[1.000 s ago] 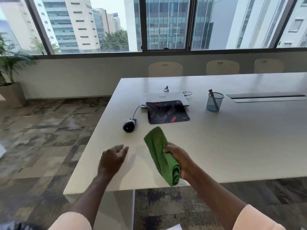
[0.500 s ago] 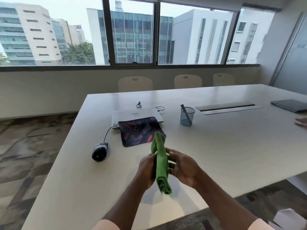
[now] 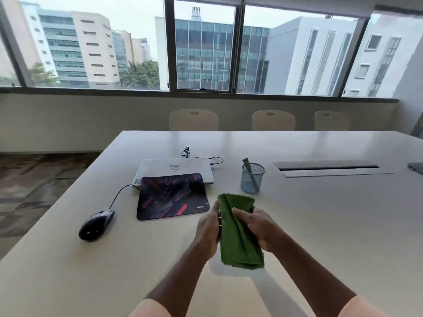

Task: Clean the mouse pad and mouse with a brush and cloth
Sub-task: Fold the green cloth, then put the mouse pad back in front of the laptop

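Note:
A folded green cloth [image 3: 238, 234] is held upright above the table, in front of me. My left hand [image 3: 209, 227] grips its left side and my right hand [image 3: 258, 225] grips its right side. A dark mouse pad [image 3: 171, 195] with red streaks lies flat beyond the cloth to the left, its far edge overlapping a closed white laptop [image 3: 174, 167]. A black wired mouse [image 3: 96, 224] sits on the table left of the pad. A brush [image 3: 250, 173] stands in a blue mesh cup [image 3: 251, 178] to the right of the pad.
The large white table [image 3: 320, 225] has a cable slot [image 3: 329, 169] at the right and another closed laptop [image 3: 416, 167] at the far right edge. Three chairs [image 3: 193, 118] stand behind it under the windows. The table's left edge drops to patterned carpet [image 3: 34, 179].
My left hand came from above the table's front edge to the cloth and now holds it together with the right. The view swung right and closer to the table.

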